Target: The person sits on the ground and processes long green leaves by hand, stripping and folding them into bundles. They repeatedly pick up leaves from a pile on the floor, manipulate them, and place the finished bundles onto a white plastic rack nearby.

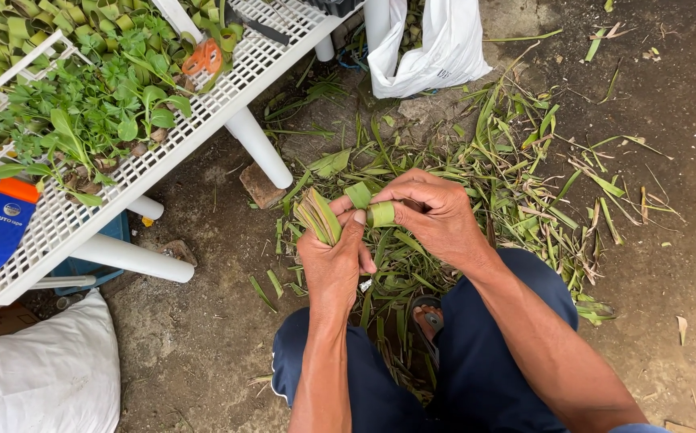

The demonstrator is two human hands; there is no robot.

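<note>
My right hand (pixel 436 212) is pinched tight on a small rolled loop of green leaf strip (pixel 380 214), thumb and forefinger closed around it with no gap showing. My left hand (pixel 333 261) is clenched on a bundle of cut leaf strips (pixel 318 215), which fans out toward 11 o'clock from my knuckles, while its thumb presses up against the loop at 1 o'clock. A second bit of strip (pixel 358 194) stands just above, between the two hands.

I judge the loop the weak point: if my right pinch eases, the springy strip could unroll, and a hard squeeze could crease or split it. The bundle may also slide out of my left fist, since the strips look smooth.

Outward, leaf trimmings (pixel 516 176) litter the ground from 12 to 3 o'clock. At 10 o'clock a white slatted rack (pixel 203 120) carries leafy seedlings (pixel 91 112) and orange-handled scissors (pixel 203 58); a white bag (pixel 436 48) hangs at 12.
</note>
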